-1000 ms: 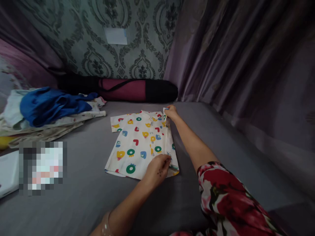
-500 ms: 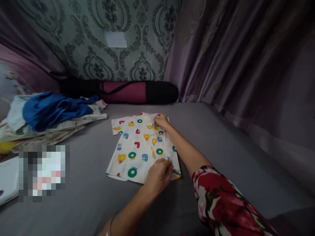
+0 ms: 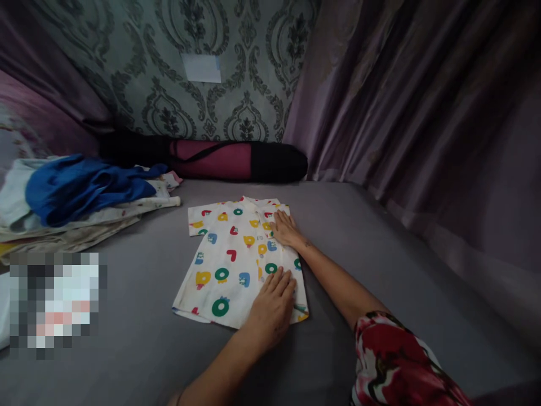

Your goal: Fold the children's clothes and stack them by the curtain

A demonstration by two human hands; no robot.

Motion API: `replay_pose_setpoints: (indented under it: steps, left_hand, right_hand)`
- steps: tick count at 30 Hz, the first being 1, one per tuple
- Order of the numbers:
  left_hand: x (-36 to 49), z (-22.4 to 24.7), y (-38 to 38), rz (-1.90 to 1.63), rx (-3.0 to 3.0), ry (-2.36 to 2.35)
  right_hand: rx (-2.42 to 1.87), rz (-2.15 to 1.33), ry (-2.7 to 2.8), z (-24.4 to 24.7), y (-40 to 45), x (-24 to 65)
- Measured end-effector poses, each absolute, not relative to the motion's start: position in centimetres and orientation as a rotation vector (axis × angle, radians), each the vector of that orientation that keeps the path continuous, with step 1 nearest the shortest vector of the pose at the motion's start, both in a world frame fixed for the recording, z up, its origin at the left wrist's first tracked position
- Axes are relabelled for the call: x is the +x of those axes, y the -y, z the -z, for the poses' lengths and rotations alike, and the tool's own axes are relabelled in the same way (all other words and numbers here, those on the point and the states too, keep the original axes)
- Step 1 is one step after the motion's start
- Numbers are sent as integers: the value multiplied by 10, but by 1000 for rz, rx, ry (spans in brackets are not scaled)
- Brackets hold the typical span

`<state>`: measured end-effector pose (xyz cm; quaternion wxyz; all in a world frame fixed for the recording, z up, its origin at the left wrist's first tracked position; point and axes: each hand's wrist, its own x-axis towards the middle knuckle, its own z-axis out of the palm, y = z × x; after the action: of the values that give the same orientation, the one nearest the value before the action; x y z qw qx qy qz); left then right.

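A small white short-sleeved shirt [image 3: 230, 282] with colourful letter prints lies on the grey sheet, its collar toward the wall. Its left sleeve sticks out sideways, while the right side is folded inward over the front. My left hand [image 3: 273, 299] rests flat on the lower right part of the shirt, fingers stretched out. Higher up, my right hand [image 3: 286, 228] lies flat on the folded part near the shoulder. Neither hand grips the cloth. The palms and the cloth beneath them are hidden.
Piled clothes [image 3: 139, 207], with a blue garment [image 3: 84, 189] on top, lie at the left. A long black and maroon bag [image 3: 215, 160] lies along the patterned wall. Purple curtains [image 3: 329, 113] hang at the right. A blurred patch covers something at the lower left.
Both hands have let go of the shirt's edge and opened flat on it. The folded side now lies flatter. The view has shifted slightly.
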<state>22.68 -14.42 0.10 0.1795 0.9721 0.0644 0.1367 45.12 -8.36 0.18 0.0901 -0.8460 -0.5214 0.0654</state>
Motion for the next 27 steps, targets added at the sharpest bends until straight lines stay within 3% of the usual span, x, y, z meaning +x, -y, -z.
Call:
replay_pose_setpoints:
  steps: [22,27]
  left_hand:
    - [226,-1,145,-324,2759,-242]
    - [225,-11,142,-443,2682,-322]
  right_hand:
    - [-2586,-117,1348,3,47,467]
    - [-2568,-113,1331,-4,33,470]
